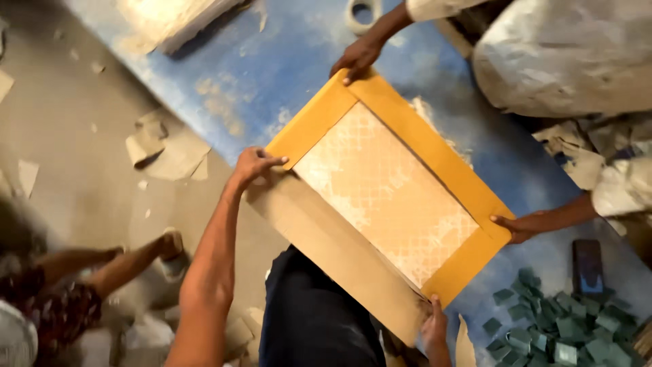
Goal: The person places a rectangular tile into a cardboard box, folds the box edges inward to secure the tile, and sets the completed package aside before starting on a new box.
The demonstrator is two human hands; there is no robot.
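Floor (pixel 285 61), painted blue and dusty, spreads from twelve to five o'clock and carries everything. Tile (pixel 384 187), pale with a white lattice pattern, lies flat at the centre, wrapped in a cardboard sleeve (pixel 407 126) whose yellow bands frame three sides while a plain brown flap (pixel 326 245) hangs open toward seven o'clock. A co-worker's hands (pixel 356 60) press the corners at twelve and at three o'clock.

The person's left hand (pixel 255 165) lies at nine o'clock, its fingers (pixel 273 161) spread nearly flat on the seam where the yellow band meets the brown flap, pressing rather than gripping. The right hand (pixel 435 326) sits at six o'clock, fingers curled over the near corner of the sleeve, pinching its edge.

To fold well, I judge the flap should be kept taut from both ends, creased against the tile's edge, with all four corners held square. Green cardboard corner pieces (pixel 564 329) are heaped at five o'clock; a tape roll (pixel 362 13) rests at twelve.
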